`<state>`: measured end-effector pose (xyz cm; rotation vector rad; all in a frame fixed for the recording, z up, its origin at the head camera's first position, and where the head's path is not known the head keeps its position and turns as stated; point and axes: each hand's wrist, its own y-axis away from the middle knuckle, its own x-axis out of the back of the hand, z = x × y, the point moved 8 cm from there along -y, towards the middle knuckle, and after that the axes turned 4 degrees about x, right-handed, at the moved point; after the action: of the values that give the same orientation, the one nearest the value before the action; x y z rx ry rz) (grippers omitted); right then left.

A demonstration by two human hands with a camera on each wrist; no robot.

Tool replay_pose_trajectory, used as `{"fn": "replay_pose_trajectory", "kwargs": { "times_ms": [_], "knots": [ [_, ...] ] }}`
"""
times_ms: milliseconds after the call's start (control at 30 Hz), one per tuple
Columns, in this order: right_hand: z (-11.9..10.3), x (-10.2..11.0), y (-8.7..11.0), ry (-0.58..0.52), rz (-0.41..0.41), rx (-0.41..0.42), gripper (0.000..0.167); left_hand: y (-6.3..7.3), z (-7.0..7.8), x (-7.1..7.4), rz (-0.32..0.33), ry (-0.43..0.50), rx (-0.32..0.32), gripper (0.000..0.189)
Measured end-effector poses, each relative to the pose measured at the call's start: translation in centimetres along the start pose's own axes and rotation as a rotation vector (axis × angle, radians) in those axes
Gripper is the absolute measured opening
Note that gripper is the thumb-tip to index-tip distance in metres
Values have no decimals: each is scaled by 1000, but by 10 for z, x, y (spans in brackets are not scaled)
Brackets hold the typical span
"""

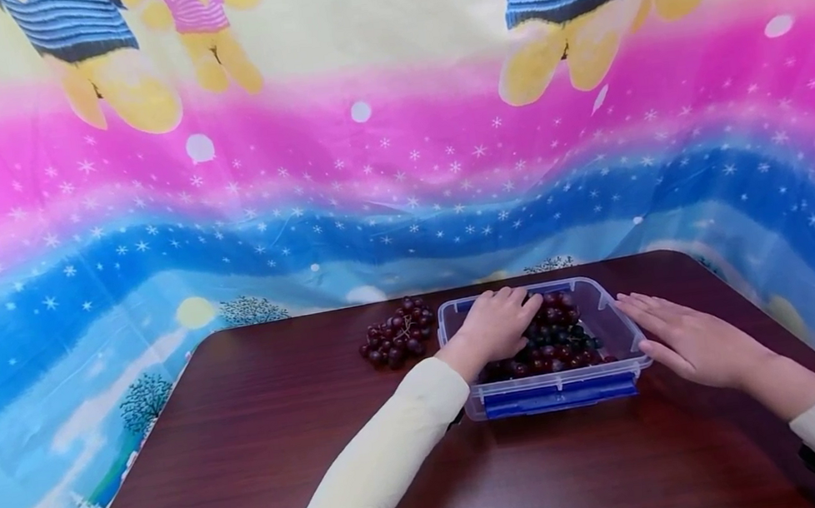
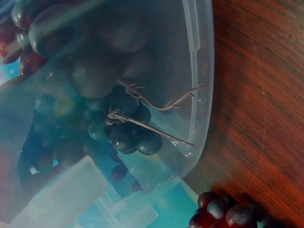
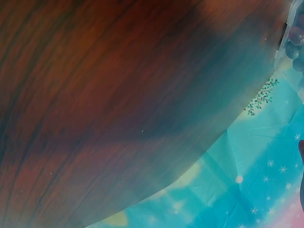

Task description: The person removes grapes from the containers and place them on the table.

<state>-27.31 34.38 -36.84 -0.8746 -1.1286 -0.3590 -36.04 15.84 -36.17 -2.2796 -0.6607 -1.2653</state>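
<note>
A clear plastic box (image 1: 617,339) with a blue front clip (image 1: 561,395) stands on the table, holding dark red grapes (image 1: 552,313) and darker, blackish grapes (image 1: 561,339). My left hand (image 1: 494,324) reaches over the left rim and touches the grapes inside; whether it grips any is hidden. Through the box wall in the left wrist view, grapes (image 2: 126,137) and bare stems (image 2: 152,129) show. With fingers straight, my right hand (image 1: 696,338) rests against the box's right rim. A bunch of red grapes (image 1: 396,335) lies left of the box.
The dark wooden table (image 1: 266,471) has rounded far corners. Behind it hangs a colourful printed cloth (image 1: 382,165) with snowflakes and bears. In the right wrist view, the table edge curves away above the cloth (image 3: 266,175).
</note>
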Motion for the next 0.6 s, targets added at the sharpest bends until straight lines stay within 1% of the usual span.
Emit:
{"fn": "replay_pose_trajectory", "kwargs": {
  "times_ms": [167,367,600],
  "knots": [
    [1,0,0,1,-3,-10,66,-3,0,1,-10,10,3,71],
    [1,0,0,0,3,-2,65,-3,1,1,-26,23,9,70],
    [0,0,0,-7,12,8,63,-5,2,-1,-47,36,20,64]
  ]
}}
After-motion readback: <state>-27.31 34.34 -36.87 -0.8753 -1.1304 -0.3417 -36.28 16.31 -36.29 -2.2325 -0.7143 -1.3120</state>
